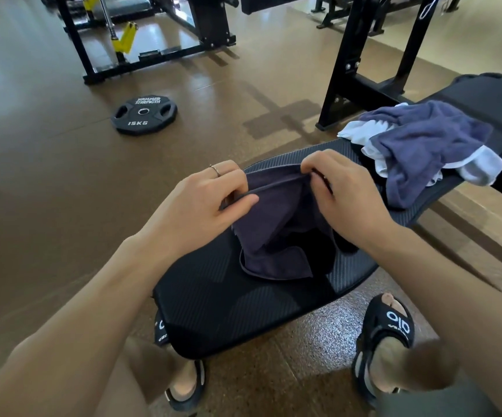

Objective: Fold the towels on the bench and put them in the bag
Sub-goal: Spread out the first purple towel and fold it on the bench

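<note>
One dark purple towel [277, 236] hangs between the two hands over the near end of the black bench [213, 296], its top hem stretched from fingers to fingers and its lower part bunched in loose folds on the pad below them. The cloth is a dull plum colour with a stitched border along its edges. The left hand [210, 200] pinches the hem's left corner, thumb curled over the edge against the bent fingers; a thin ring sits on one finger. The right hand [343, 191] grips the right corner, fingers curled tight over the gathered hem.

Beyond the right hand's fingers, farther along the bench, lies a heap of more towels: one blue-grey towel [424, 145] crumpled on top of white cloth [481, 167], which shows at both sides; whether that is one white piece or two I cannot tell.

Well beyond the left hand's fingers, one black weight plate [144, 115] marked 15KG lies flat on the brown floor. Below both wrists, two feet in black sandals [391, 326] stand either side of the bench.
</note>
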Tool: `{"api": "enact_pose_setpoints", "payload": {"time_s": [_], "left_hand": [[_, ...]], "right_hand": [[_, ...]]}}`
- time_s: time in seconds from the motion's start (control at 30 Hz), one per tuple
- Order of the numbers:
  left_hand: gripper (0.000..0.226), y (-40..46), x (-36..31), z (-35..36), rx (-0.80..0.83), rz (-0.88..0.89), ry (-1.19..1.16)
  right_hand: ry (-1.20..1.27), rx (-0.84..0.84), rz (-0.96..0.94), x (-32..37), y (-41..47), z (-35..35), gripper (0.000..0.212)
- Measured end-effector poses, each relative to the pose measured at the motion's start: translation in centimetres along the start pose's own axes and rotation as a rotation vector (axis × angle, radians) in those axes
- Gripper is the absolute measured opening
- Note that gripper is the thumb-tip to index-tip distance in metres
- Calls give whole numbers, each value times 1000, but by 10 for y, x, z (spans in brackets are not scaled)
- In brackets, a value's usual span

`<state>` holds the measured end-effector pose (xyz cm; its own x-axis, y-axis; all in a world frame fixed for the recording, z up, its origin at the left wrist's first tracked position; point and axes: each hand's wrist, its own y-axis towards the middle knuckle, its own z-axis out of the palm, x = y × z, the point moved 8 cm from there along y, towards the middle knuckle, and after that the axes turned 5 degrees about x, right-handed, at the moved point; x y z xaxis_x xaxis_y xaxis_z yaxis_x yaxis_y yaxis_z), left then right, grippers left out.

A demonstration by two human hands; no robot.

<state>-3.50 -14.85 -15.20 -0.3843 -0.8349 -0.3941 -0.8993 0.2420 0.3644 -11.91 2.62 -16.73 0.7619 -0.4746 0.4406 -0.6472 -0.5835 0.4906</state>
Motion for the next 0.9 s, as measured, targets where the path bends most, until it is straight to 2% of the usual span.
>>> {"api": "enact_pose_setpoints", "payload": {"time_s": [0.1, 0.23, 0.3, 0.4, 0.47, 0.57, 0.67, 0.8, 0.9], "left_hand": [[20, -1, -5, -4, -26, 6, -41], [30, -1, -6, -5, -95, -23, -21], [36, 0, -7, -5, -123, -25, -19], [39, 3, -9, -3, -126, -9, -5], [39, 5, -12, -1, -125, 0, -3], [39, 8, -13, 3, -123, -11, -31], [35, 9, -12, 7, -87, -24, -63], [15, 8, -10, 12, -27, -23, -130], [10, 8, -15, 12, -32, -30, -180]], "right_hand": [[27, -1, 20, -3, 1, -5, 20], [7, 123, 100, -11, 0, 7, 22], [141, 172, 145, -7, -2, 12, 25], [484, 257, 142, 20, -5, 21, 35], [614, 294, 109, 39, -8, 27, 29], [574, 239, 108, 41, -9, 28, 7], [590, 214, 147, 32, -6, 25, 11], [618, 179, 228, 15, -2, 21, 14], [583, 173, 217, 14, -2, 18, 11]]}}
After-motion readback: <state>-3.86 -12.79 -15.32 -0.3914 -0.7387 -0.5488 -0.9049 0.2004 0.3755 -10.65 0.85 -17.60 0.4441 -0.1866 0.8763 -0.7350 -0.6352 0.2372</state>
